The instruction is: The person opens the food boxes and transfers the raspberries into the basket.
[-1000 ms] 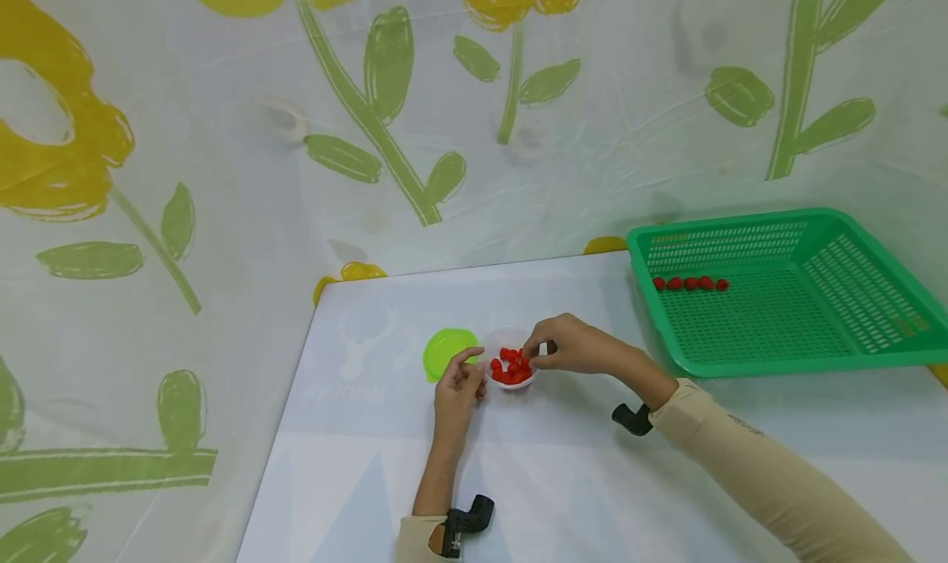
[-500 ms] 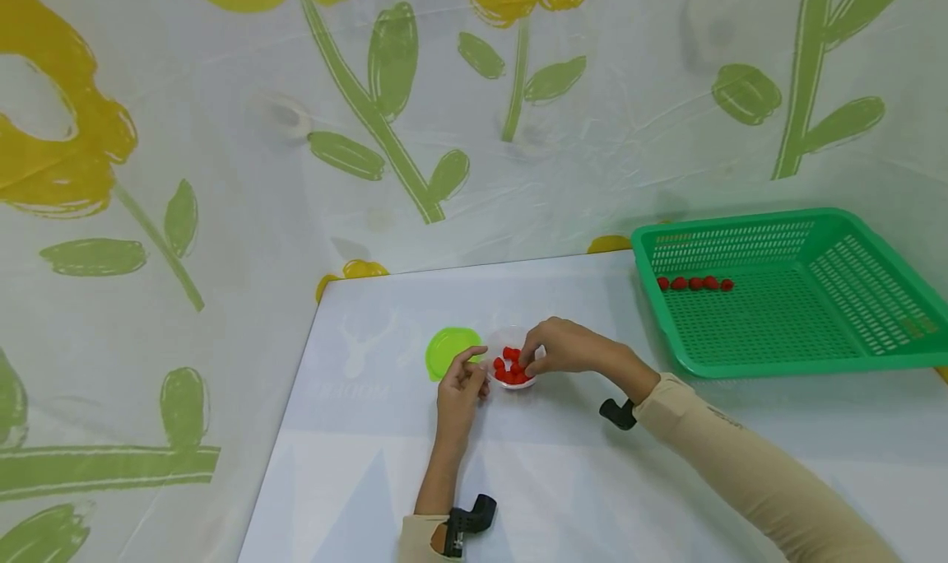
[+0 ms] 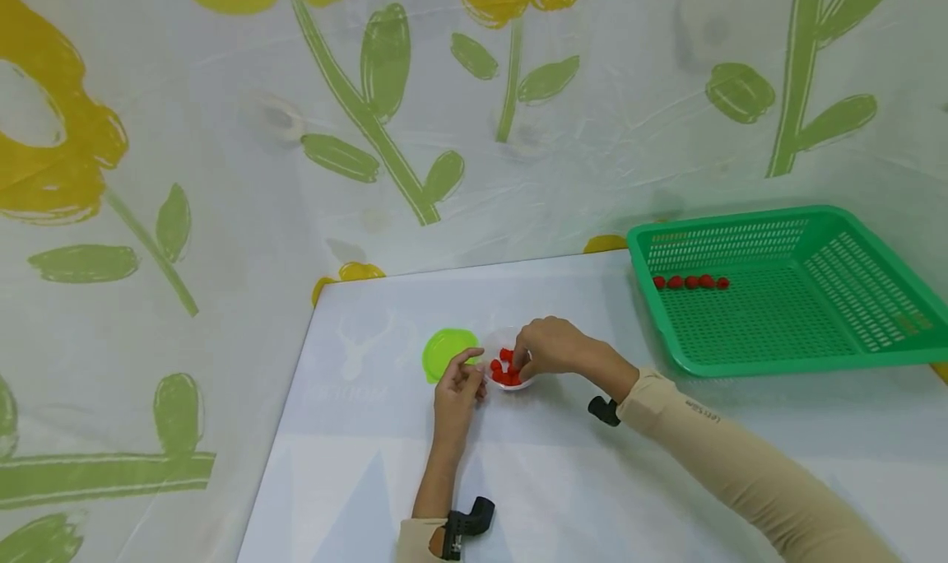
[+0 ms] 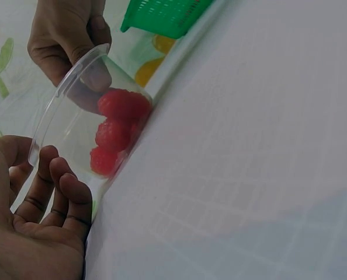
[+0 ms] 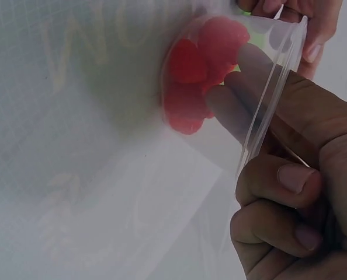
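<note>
A clear plastic cup (image 4: 68, 128) stands on the white table, with several red raspberries (image 5: 188, 70) at its bottom. My left hand (image 3: 456, 390) holds the cup at its left side, index finger against the rim and the other fingers curled in the left wrist view. My right hand (image 3: 551, 346) reaches over the rim from the right. Inside the cup its fingertips (image 5: 220, 102) pinch at a raspberry, seen through the clear wall; other right fingers stay bent outside the rim. A bright green lid (image 3: 447, 351) lies just left of the cup, partly behind my left hand.
At the right back of the table (image 3: 355, 456) sits a green plastic basket (image 3: 770, 362) with slotted walls. Along its left inner side runs a row of several raspberries (image 3: 692, 282). A flower-printed curtain (image 3: 592, 151) hangs behind the table.
My right hand has moved left and deeper into the cup, its fingers now among the raspberries. My left hand and the cup stay where they were. The row in the basket looks the same.
</note>
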{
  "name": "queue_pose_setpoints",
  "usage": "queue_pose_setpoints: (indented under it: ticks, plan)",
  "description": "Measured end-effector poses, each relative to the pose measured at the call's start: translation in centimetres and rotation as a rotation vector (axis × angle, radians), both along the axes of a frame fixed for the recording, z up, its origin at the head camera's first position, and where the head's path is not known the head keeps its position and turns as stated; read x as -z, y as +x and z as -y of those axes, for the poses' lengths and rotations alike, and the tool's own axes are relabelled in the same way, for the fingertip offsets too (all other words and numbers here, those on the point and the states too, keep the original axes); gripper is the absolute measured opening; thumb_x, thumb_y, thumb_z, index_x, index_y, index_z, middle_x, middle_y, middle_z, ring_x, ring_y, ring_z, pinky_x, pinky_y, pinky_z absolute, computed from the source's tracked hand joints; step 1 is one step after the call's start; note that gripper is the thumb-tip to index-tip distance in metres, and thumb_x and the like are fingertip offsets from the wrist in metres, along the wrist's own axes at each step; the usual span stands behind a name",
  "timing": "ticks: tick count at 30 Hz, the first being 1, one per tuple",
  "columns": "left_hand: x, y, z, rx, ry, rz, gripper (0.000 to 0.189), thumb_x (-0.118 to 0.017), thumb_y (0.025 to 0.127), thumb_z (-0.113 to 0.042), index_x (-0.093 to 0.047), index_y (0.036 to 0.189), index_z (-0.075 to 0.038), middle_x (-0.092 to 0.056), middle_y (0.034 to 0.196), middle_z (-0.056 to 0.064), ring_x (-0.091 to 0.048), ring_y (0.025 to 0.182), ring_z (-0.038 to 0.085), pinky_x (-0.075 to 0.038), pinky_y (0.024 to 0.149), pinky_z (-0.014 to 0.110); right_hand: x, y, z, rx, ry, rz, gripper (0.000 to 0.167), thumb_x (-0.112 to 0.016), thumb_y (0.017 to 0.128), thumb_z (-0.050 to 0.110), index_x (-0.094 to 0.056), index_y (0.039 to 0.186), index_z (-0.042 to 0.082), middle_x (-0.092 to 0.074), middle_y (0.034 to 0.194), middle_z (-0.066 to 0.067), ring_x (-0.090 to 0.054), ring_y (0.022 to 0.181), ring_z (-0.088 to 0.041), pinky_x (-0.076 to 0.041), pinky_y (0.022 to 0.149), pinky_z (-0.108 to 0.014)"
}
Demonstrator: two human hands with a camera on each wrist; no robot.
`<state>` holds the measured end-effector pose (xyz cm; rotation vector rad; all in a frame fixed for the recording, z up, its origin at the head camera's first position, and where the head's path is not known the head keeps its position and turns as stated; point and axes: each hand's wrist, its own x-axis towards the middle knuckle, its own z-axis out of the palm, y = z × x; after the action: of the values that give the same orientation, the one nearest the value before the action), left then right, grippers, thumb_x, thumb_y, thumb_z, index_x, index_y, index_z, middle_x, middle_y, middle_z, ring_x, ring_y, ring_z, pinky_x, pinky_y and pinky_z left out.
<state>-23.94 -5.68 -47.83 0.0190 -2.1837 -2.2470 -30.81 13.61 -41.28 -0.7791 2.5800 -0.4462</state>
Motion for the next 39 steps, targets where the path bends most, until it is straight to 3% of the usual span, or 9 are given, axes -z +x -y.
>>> queue_pose_setpoints:
  ticks: [6,12,17,20,24,27,31,35,39]
  plan:
    - [0.1,0.1,-0.1,0.012,-0.003,-0.012,0.028,-0.061,0.099,-0.006,-0.064,0.127,-0.006,-0.058,0.085,0.017,-0.055,0.073,0.035,-0.052,0.064,0.028,0.3,0.0,0.0,-0.05,0.033,-0.054,0.01,-0.083,0.084,0.023,-0.083,0.094,0.021,-0.072,0.091,0.011,-0.06,0.09,-0.012,-0.049,0.082,-0.032]
    - [-0.1,0.1,0.1,-0.001,0.002,-0.007,0.027,-0.061,0.1,-0.006,-0.065,0.126,-0.008,-0.056,0.089,0.025,-0.051,0.076,0.045,-0.051,0.064,0.028,0.1,0.1,0.5,-0.136,0.042,-0.133,0.008,-0.082,0.085,0.022,-0.082,0.092,0.019,-0.07,0.088,0.008,-0.057,0.082,-0.012,-0.05,0.073,-0.027]
    - [-0.1,0.1,0.1,0.019,0.002,-0.01,0.027,-0.06,0.1,-0.007,-0.064,0.127,-0.007,-0.056,0.088,0.024,-0.053,0.074,0.039,-0.051,0.064,0.028,0.0,0.1,0.7,-0.14,0.071,-0.149,0.006,-0.082,0.085,0.022,-0.082,0.09,0.019,-0.068,0.083,0.008,-0.054,0.075,-0.012,-0.049,0.067,-0.024]
    - [0.0,0.1,0.0,0.02,0.002,-0.005,0.027,-0.06,0.1,-0.008,-0.064,0.127,-0.008,-0.057,0.086,0.017,-0.054,0.072,0.032,-0.051,0.064,0.027,0.1,0.0,0.5,-0.152,0.063,-0.137,0.006,-0.082,0.085,0.021,-0.082,0.09,0.019,-0.067,0.082,0.009,-0.054,0.075,-0.011,-0.049,0.067,-0.024]
    - [0.0,0.1,-0.1,0.017,0.011,-0.002,0.027,-0.061,0.1,-0.008,-0.064,0.127,-0.008,-0.058,0.084,0.011,-0.054,0.073,0.033,-0.05,0.063,0.026,0.4,-0.4,0.0,-0.177,0.042,-0.113,0.007,-0.082,0.085,0.023,-0.082,0.091,0.02,-0.067,0.085,0.012,-0.055,0.08,-0.01,-0.049,0.072,-0.026]
    - [0.1,0.1,-0.2,0.021,0.02,-0.005,0.027,-0.061,0.1,-0.008,-0.065,0.126,-0.008,-0.058,0.085,0.013,-0.053,0.073,0.033,-0.049,0.063,0.026,0.5,-0.7,-0.3,-0.159,0.026,-0.064,0.008,-0.082,0.085,0.026,-0.082,0.092,0.022,-0.067,0.085,0.014,-0.055,0.085,-0.01,-0.048,0.077,-0.029]
    - [0.2,0.0,-0.1,0.02,0.018,-0.013,0.027,-0.061,0.1,-0.007,-0.064,0.127,-0.007,-0.057,0.087,0.024,-0.053,0.072,0.035,-0.049,0.063,0.026,0.3,-1.0,-0.6,-0.101,-0.037,0.015,0.008,-0.083,0.084,0.027,-0.081,0.089,0.022,-0.067,0.084,0.015,-0.055,0.086,-0.011,-0.048,0.077,-0.031]
    - [0.1,-0.1,0.0,0.01,0.008,-0.015,0.027,-0.06,0.1,-0.006,-0.064,0.127,-0.006,-0.055,0.088,0.029,-0.053,0.072,0.035,-0.05,0.062,0.026,0.4,-1.1,-1.0,-0.056,-0.154,0.071,0.007,-0.082,0.084,0.024,-0.08,0.09,0.02,-0.068,0.087,0.014,-0.057,0.089,-0.013,-0.05,0.076,-0.03]
    - [0.0,0.0,0.1,0.011,0.007,-0.009,0.027,-0.06,0.1,-0.007,-0.064,0.127,-0.006,-0.055,0.088,0.028,-0.053,0.073,0.037,-0.05,0.063,0.026,0.7,-0.9,-1.8,-0.039,-0.286,0.091,0.005,-0.081,0.086,0.02,-0.079,0.09,0.018,-0.068,0.084,0.014,-0.059,0.082,-0.013,-0.051,0.068,-0.028]
